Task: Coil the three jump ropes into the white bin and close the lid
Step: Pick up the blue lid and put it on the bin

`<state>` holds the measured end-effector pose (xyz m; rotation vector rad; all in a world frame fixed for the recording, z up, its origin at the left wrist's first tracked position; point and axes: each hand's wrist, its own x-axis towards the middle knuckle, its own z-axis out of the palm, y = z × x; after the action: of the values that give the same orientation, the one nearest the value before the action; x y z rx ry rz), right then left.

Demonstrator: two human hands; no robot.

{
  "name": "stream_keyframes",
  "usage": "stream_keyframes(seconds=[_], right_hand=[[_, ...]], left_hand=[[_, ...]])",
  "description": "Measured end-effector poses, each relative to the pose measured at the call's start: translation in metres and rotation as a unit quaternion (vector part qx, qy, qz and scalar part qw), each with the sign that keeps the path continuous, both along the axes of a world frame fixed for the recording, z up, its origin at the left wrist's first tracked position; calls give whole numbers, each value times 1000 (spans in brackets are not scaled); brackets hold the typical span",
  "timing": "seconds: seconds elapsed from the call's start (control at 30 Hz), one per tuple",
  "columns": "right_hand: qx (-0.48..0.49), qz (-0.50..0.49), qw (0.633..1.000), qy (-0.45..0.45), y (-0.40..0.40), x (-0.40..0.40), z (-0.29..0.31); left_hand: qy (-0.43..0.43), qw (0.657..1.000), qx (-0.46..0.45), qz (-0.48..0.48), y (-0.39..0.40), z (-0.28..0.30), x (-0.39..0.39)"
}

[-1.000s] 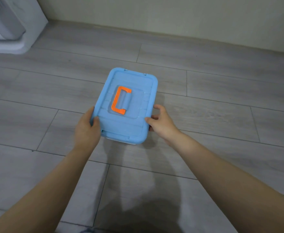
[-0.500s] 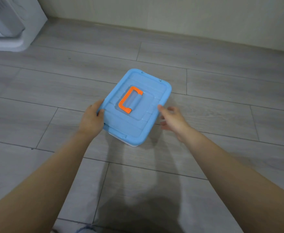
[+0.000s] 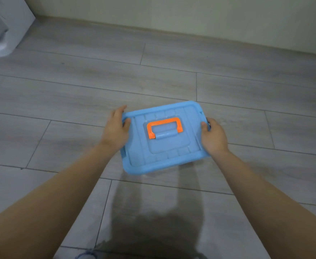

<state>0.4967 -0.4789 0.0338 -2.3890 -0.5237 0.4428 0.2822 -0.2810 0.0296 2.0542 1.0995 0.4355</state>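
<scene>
Nearest the camera, below the light blue rectangular plastic lid (image 3: 164, 144), only grey wood-look floor planks (image 3: 59, 101) under a broad dark shadow (image 3: 153, 230), plus a sliver of something pale and blurred at the bottom edge, too cut off to identify. From both lower corners, two bare forearms reaching up toward the lid. Left hand (image 3: 116, 131) clamped on the lid's left short edge, thumb lying on the top surface and fingers curled around the rim out of sight. Right hand (image 3: 212, 136) clamped on the lid's right short edge in the same manner, thumb on top near the upper right corner, fingers wrapped over the side. Lid seated on the bin, long side running left to right and slightly rotated, covering the body so fully that none of the white bin shows; contents not visible. Set flat in the recess at the lid's centre, an orange U-shaped plastic carry handle (image 3: 164, 127). Beyond the lid, more floor planks running up to a pale plain wall (image 3: 190, 14) along the top. Far up and left of the lid, a white appliance or cabinet base (image 3: 1, 30), partly cropped.
</scene>
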Motion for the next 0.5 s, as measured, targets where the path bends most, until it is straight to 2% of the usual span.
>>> stream_keyframes(seconds=[0.07,0.13,0.27,0.5], right_hand=[[0,-21,1000,11,-8,-3,-2],[2,-30,999,21,-17,-8,-3],[20,-40,998,38,-37,-24,-5],[44,-83,994,58,-51,-37,-8]], left_hand=[[-17,998,-27,60,-20,-4,-4],[-30,996,-41,66,-35,-7,-9],[-37,999,-29,10,-53,-9,-16],[-19,999,-35,-24,-48,-6,-9]])
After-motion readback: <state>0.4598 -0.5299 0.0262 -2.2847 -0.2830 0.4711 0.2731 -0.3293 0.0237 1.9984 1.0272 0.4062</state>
